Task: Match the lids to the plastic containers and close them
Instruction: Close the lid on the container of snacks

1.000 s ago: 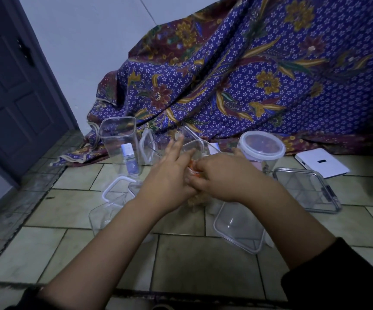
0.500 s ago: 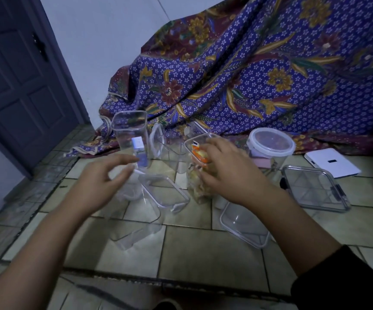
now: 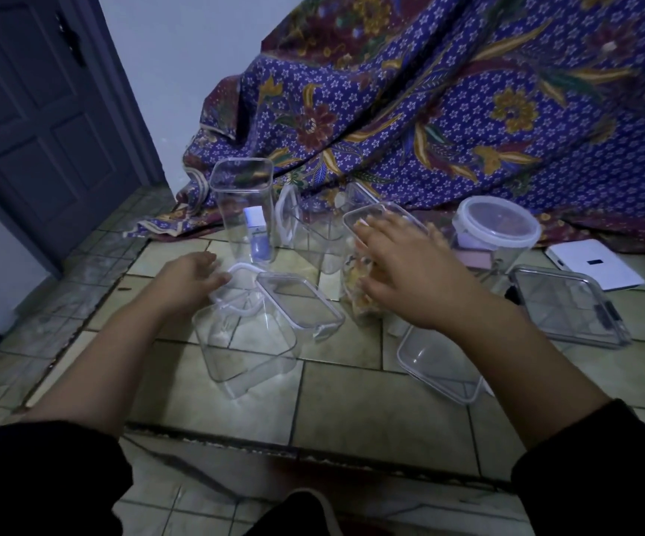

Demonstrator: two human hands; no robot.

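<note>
I count four tall clear containers (image 3: pixel 241 210) (image 3: pixel 247 353) (image 3: pixel 321 241) (image 3: pixel 394 216), one of them filled with snacks (image 3: pixel 361 307), one round lidded tub (image 3: pixel 495 230), one flat lidded box (image 3: pixel 568 307), four loose lids (image 3: pixel 297 303) (image 3: pixel 237 282) (image 3: pixel 285 214) (image 3: pixel 441 361), one flat white case (image 3: pixel 595 265), one patterned cloth (image 3: pixel 429 110) and one door (image 3: pixel 42 110).

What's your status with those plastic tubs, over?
Right hand spread flat over snack container. Left hand at white-rimmed lid, grip unclear. Empty tub lies close under left hand.
</note>
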